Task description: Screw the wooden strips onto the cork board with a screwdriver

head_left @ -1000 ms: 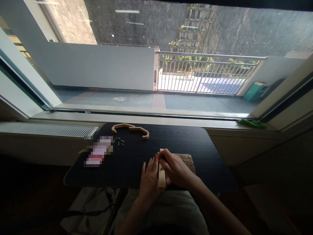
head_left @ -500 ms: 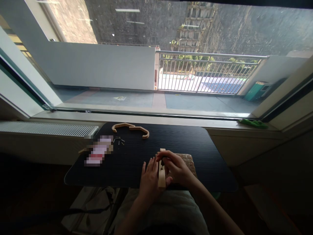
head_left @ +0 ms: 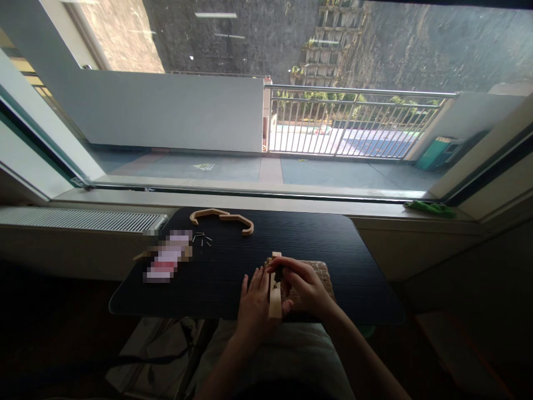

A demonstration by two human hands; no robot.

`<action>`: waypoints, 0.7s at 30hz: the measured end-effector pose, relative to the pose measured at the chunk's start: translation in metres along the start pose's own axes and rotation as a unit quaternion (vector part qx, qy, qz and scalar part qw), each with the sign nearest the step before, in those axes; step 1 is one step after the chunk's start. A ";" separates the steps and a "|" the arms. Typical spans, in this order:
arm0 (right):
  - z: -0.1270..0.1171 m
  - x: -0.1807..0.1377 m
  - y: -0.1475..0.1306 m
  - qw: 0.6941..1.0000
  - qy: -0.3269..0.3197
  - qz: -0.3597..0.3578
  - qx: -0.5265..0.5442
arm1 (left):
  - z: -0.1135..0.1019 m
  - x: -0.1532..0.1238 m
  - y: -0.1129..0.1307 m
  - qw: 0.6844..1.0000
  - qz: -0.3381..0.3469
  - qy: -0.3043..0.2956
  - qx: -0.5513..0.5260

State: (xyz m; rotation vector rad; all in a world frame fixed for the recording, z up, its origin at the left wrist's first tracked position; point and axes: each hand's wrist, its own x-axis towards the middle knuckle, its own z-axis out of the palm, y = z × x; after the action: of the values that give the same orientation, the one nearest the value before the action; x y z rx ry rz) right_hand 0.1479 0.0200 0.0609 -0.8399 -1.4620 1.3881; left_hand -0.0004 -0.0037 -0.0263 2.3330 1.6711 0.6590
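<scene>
A pale wooden strip (head_left: 275, 297) stands on edge at the near side of the black table (head_left: 216, 278). My left hand (head_left: 255, 303) lies against the strip's left face with its fingers stretched out flat. My right hand (head_left: 303, 286) curls over the strip's far end, fingertips pinched on a small dark thing (head_left: 278, 272) that I cannot make out. Under my right hand lies a brown woven panel (head_left: 321, 273), partly hidden.
Two curved wooden pieces (head_left: 222, 218) lie at the table's far edge. Several small dark screws (head_left: 202, 239) sit beside a blurred pink packet (head_left: 167, 258). A radiator (head_left: 79, 220) runs along the left. A green cloth (head_left: 431, 208) rests on the window sill.
My right hand has shifted slightly, its fingers curling tighter over the strip's far end. The left hand and the strip stay where they were.
</scene>
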 end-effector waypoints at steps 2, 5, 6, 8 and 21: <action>0.000 -0.001 -0.004 1.000 -0.015 0.000 -0.025 | 0.000 0.000 0.000 1.000 0.000 0.000 0.001; -0.002 -0.002 -0.009 0.996 -0.031 -0.026 -0.075 | 0.000 0.000 -0.001 1.000 0.000 -0.001 0.003; -0.002 -0.001 -0.011 0.995 -0.031 -0.038 -0.091 | 0.000 0.000 -0.001 1.000 0.001 -0.003 0.004; -0.003 -0.001 -0.014 0.990 -0.030 -0.061 -0.126 | -0.001 0.000 -0.001 1.000 0.001 -0.008 0.005; -0.008 0.000 -0.018 0.964 0.007 -0.099 -0.247 | -0.005 0.001 0.002 1.000 -0.004 -0.024 0.007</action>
State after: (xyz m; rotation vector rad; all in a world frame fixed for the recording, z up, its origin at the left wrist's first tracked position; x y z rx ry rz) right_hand 0.1572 0.0201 0.0783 -0.9729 -1.8621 0.8755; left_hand -0.0007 -0.0038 -0.0211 2.3304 1.6689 0.5859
